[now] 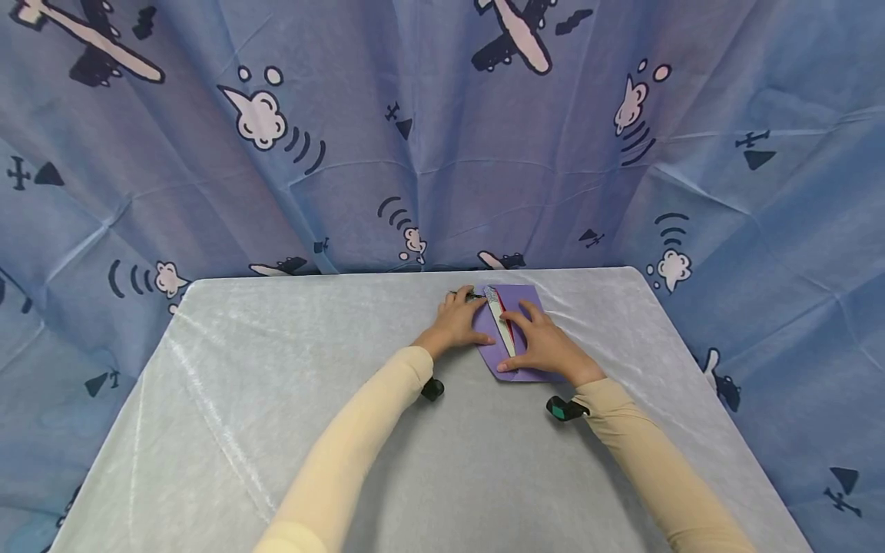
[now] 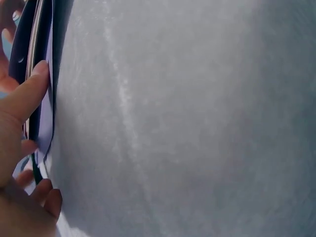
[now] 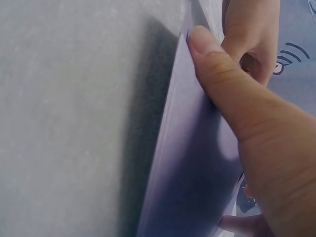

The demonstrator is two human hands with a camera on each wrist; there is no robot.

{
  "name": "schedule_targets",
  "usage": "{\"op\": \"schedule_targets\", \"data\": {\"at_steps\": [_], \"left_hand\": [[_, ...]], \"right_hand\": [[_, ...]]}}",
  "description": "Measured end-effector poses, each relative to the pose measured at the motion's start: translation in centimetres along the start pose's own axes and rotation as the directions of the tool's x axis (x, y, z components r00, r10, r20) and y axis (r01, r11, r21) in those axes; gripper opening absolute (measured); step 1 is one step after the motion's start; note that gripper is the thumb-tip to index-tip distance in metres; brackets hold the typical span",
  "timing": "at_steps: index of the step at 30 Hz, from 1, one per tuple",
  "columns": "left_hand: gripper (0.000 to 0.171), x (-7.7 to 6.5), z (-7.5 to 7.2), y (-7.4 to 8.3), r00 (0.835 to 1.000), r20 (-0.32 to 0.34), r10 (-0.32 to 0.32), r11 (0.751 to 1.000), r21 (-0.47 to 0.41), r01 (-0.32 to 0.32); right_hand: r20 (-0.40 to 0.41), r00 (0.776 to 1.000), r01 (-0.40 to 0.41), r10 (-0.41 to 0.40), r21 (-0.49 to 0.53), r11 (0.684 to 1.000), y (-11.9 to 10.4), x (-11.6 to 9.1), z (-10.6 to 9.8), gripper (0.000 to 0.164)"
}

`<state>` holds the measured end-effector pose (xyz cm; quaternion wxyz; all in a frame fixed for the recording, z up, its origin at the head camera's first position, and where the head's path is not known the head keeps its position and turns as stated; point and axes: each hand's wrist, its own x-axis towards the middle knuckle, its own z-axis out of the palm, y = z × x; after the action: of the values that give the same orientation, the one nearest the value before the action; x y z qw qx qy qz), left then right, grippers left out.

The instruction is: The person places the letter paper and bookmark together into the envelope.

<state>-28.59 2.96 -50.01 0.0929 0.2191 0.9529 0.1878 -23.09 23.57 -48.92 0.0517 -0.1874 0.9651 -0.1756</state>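
A purple folded paper item [image 1: 522,296] sits near the table's far edge, with a white and red strip [image 1: 499,319] showing along its middle; I cannot tell its exact kind. My left hand [image 1: 456,319] holds its left side, thumb toward me and fingers at the far end. On the right side, my right hand [image 1: 546,346] grips it, thumb at the near part and fingertips by the strip. The right wrist view shows the thumb [image 3: 217,59] against a smooth purple panel [image 3: 182,163]. Layered edges [image 2: 47,108] appear beside the thumb in the left wrist view.
A pale grey cloth covers the table [image 1: 276,369]. Behind and around it hangs a blue curtain [image 1: 359,153] printed with planes and clouds. Black wrist devices sit under the left wrist [image 1: 432,389] and the right wrist [image 1: 567,408].
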Motion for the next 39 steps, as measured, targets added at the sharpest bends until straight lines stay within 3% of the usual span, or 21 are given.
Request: {"op": "schedule_targets", "data": {"at_steps": [7, 14, 19, 25, 34, 39], "left_hand": [[0.088, 0.0, 0.4, 0.2, 0.999, -0.029, 0.018, 1.000, -0.013, -0.019], [0.090, -0.3, 0.9, 0.6, 0.992, -0.123, -0.037, 0.998, -0.063, 0.030], [0.091, -0.5, 1.2, 0.8, 0.981, -0.176, -0.076, 0.997, -0.047, 0.068], [0.062, -0.7, 1.5, 1.1, 0.981, -0.168, -0.094, 0.995, -0.044, 0.087], [0.062, -1.2, 1.5, 1.3, 0.994, -0.100, 0.034, 0.996, -0.080, -0.042], [0.046, -1.5, 1.5, 1.1, 0.996, -0.072, 0.055, 0.990, -0.123, -0.064]], "right_hand": [[0.002, 1.000, 0.007, -0.007, -0.001, 1.000, 0.1, 0.0, 0.1, 0.104], [-0.010, 1.000, 0.005, -0.005, -0.004, 1.000, 0.1, 0.0, 0.0, 0.104], [-0.013, 1.000, 0.009, -0.009, -0.007, 1.000, 0.0, 0.0, 0.0, 0.103], [-0.010, 1.000, 0.011, -0.011, -0.002, 1.000, -0.3, -0.2, -0.1, 0.101], [-0.010, 1.000, 0.007, -0.007, 0.002, 1.000, -0.5, -0.4, -0.1, 0.102], [-0.014, 1.000, 0.006, -0.006, 0.003, 1.000, -0.3, -0.4, 0.0, 0.102]]}}
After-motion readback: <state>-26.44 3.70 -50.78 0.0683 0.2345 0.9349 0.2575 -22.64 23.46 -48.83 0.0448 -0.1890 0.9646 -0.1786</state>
